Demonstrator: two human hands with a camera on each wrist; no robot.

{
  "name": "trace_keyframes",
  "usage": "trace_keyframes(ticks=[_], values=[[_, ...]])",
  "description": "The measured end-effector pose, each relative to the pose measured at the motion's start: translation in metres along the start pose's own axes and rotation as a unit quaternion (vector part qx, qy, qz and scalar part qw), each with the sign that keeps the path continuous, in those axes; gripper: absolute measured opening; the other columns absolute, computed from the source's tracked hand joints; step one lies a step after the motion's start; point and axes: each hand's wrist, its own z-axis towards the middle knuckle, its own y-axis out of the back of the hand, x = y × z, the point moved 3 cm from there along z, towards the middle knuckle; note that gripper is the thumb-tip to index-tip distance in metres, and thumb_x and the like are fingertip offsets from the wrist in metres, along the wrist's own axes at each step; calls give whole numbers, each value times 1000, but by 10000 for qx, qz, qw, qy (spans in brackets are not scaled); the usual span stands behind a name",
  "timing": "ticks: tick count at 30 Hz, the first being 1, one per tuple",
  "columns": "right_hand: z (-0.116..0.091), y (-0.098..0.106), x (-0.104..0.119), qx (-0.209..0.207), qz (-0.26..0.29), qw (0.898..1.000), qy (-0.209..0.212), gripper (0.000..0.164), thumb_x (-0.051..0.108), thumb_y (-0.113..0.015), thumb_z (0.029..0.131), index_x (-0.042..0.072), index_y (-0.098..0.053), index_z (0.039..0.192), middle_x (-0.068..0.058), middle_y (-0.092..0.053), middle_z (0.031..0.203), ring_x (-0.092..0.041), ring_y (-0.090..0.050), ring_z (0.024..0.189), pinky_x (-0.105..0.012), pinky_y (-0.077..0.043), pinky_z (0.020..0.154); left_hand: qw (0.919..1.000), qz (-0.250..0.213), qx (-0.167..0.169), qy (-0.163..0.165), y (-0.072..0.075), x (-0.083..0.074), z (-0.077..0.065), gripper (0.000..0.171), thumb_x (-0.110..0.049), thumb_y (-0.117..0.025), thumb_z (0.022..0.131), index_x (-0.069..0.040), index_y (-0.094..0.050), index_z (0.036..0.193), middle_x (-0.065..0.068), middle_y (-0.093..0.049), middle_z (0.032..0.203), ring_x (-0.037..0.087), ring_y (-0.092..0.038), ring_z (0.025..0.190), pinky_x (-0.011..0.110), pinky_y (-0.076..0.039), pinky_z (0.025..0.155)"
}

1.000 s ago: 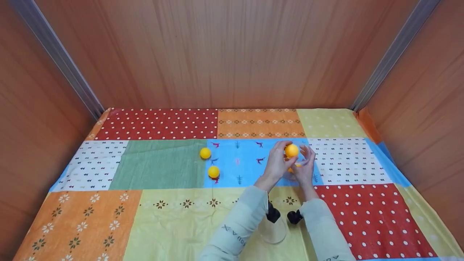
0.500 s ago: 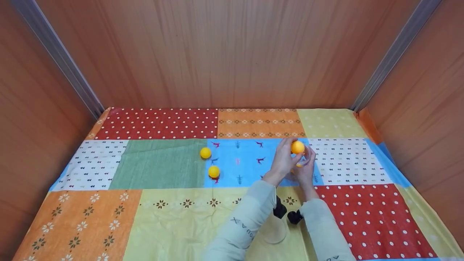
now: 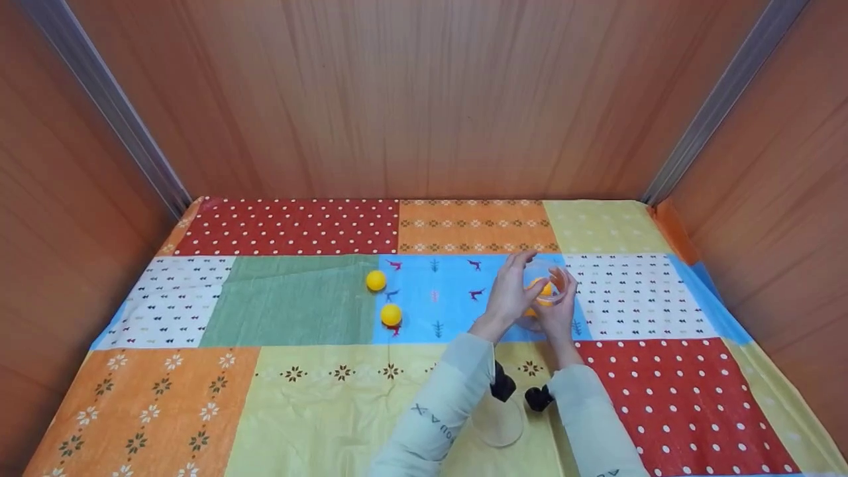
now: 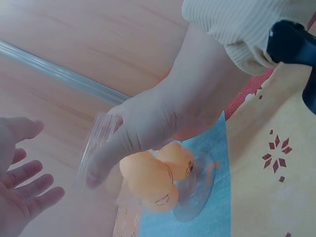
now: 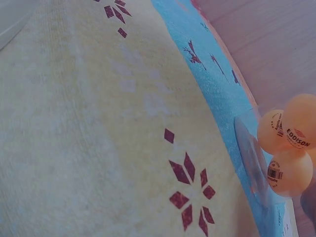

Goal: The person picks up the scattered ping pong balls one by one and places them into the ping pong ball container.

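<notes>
A clear plastic jar (image 4: 197,197) stands on the blue patch of the cloth, with several orange ping-pong balls (image 4: 150,180) inside. My right hand (image 3: 558,321) grips the jar near its rim, thumb across the near side in the left wrist view. At the left of the jar's mouth is my left hand (image 3: 509,291), fingers spread and holding nothing. Printed markings show on the balls (image 5: 290,173) in the right wrist view. Two more ping-pong balls lie on the cloth to the left, a farther ball (image 3: 375,280) and a nearer ball (image 3: 391,315).
A clear round lid (image 3: 498,424) lies on the yellow patch close to the person, between the forearms. The patchwork cloth (image 3: 298,298) covers the table. Wood-grain panels (image 3: 424,99) enclose the back and both sides.
My left hand carried a ping-pong ball rightward over the jar's mouth and let it go into the jar. It has since drawn slightly back left. The right hand stays on the jar.
</notes>
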Motion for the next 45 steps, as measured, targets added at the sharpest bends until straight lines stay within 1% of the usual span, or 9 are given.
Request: trace_keyframes(ticks=[5, 10, 16, 24, 30, 34, 37, 41, 45], values=[[3, 4, -15, -135, -191, 9991, -343, 76, -3, -69, 72, 3, -23, 132, -12, -34, 133, -26, -27, 123, -42, -28, 99, 10000, 2, 14, 16, 8, 11, -5, 48, -21, -64, 82, -9, -45, 126, 4, -51, 118, 17, -50, 107, 23, -42, 87], [1, 3, -9, -144, -62, 9982, -572, 78, -4, -69, 71, 3, -21, 132, -11, -34, 133, -23, -28, 123, -40, -29, 99, 10000, 76, -3, 30, 19, 22, -13, 49, -21, -63, 83, -7, -44, 126, 6, -51, 118, 17, -49, 106, 25, -42, 86], [0, 3, -8, -152, 42, 9992, -376, 78, -5, -69, 71, 3, -22, 132, -10, -35, 132, -29, -27, 123, -43, -26, 100, 10000, -35, 5, 61, 31, 37, -24, 49, -21, -63, 83, -4, -45, 125, 8, -50, 119, 19, -49, 106, 27, -42, 87], [2, 4, -15, -187, 6, 9991, -377, 78, -5, -70, 69, 5, -25, 131, -8, -36, 130, -23, -29, 121, -43, -26, 99, 9993, -190, -277, 160, 52, 59, -36, 48, -21, -64, 83, -2, -46, 124, 11, -50, 118, 22, -49, 105, 31, -43, 86], [2, 5, -15, -131, -5, 9989, -447, 79, -3, -70, 70, 5, -23, 133, -6, -36, 132, -20, -30, 121, -40, -26, 99, 9976, -374, -432, 392, 68, 76, -44, 46, -18, -63, 83, -2, -47, 122, 11, -50, 117, 23, -48, 106, 33, -41, 88], [2, 4, -11, -73, 152, 9982, -568, 79, -3, -69, 72, 5, -21, 134, -6, -34, 133, -19, -29, 121, -40, -25, 100, 9955, -359, -675, 554, 79, 84, -50, 45, -17, -63, 83, 0, -47, 121, 13, -49, 117, 24, -47, 107, 35, -39, 91], [0, 2, -3, -21, 193, 9980, -601, 78, -5, -68, 72, 3, -20, 134, -11, -32, 134, -25, -26, 123, -45, -24, 100, 9927, -238, -961, 695, 86, 91, -54, 46, -18, -64, 82, 1, -47, 121, 14, -49, 117, 25, -46, 107, 36, -38, 93], [-3, -1, 8, 17, 76, 9977, -672, 77, -4, -66, 73, 3, -19, 134, -14, -30, 135, -29, -24, 124, -47, -23, 99, 9858, -124, -1361, 973, 93, 102, -60, 45, -20, -65, 81, 0, -50, 118, 13, -48, 116, 26, -46, 107, 37, -37, 93], [-5, -3, 11, 27, 1, 9977, -681, 78, -4, -66, 73, 2, -19, 134, -14, -30, 135, -28, -25, 124, -45, -23, 101, 9774, 8, -1691, 1266, 100, 114, -67, 43, -21, -67, 79, -1, -52, 115, 13, -47, 116, 28, -44, 107, 41, -37, 92]])
